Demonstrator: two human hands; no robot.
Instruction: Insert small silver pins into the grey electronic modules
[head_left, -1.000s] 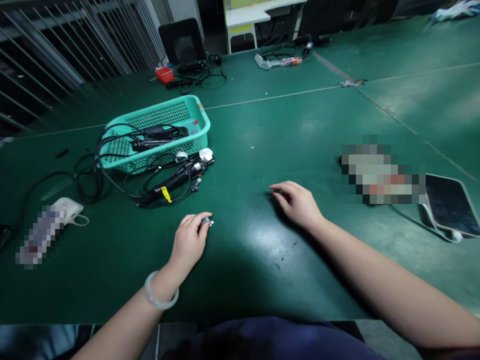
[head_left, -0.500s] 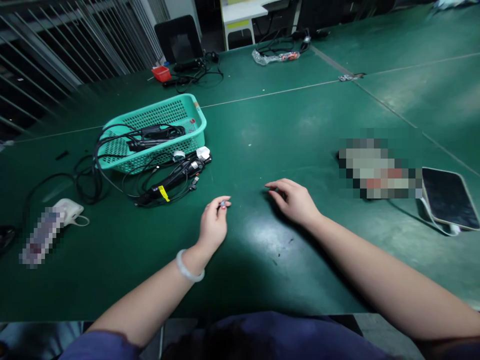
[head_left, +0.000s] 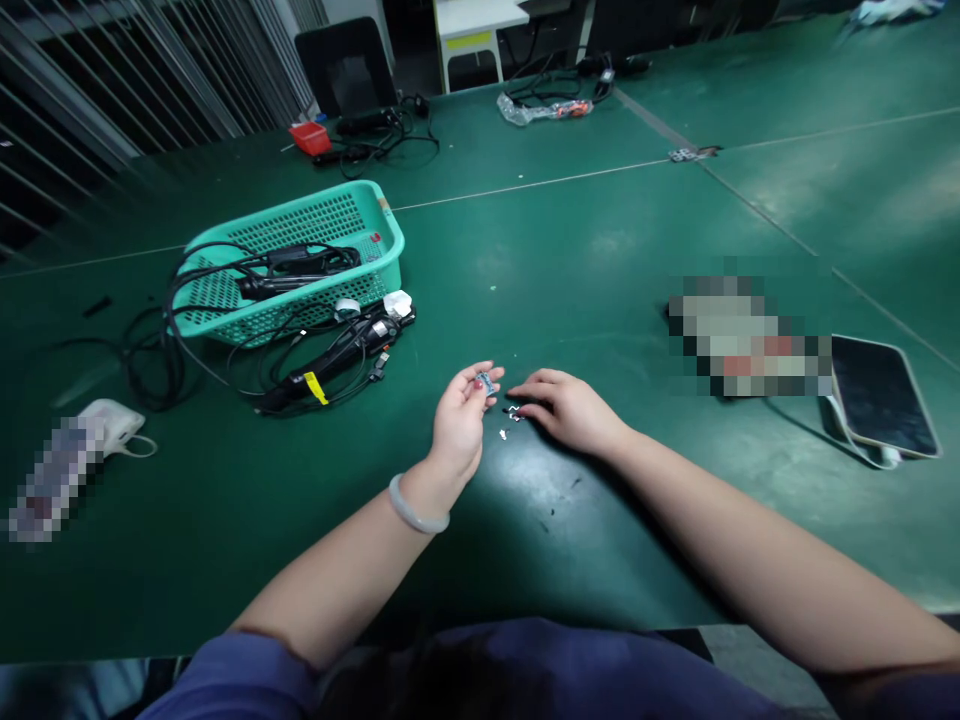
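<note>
My left hand (head_left: 459, 425), with a pale bangle (head_left: 416, 508) on its wrist, pinches a small blue-and-white patterned piece (head_left: 487, 384) between thumb and fingers. Its exact kind is too small to make out. Just to the right, my right hand (head_left: 581, 412) rests low over the table, thumb and index finger apart. Beside its thumb tip lies a small black-and-white bit (head_left: 514, 412), and a white scrap (head_left: 503, 434) sits a little nearer to me. I cannot tell whether the thumb touches the bit.
A turquoise basket (head_left: 390, 240) with black cabled devices stands at the left on the green table (head_left: 570, 250). In front of it lies a black cabled tool (head_left: 337, 360) with a yellow tag. A phone (head_left: 885, 395) lies right, beside a blurred-out object (head_left: 750, 335); a white device (head_left: 112, 425) lies left.
My left hand has moved right and slightly up, turning so the piece in it shows more. The right hand has shifted slightly left. Small bits now show on the table between the hands.
</note>
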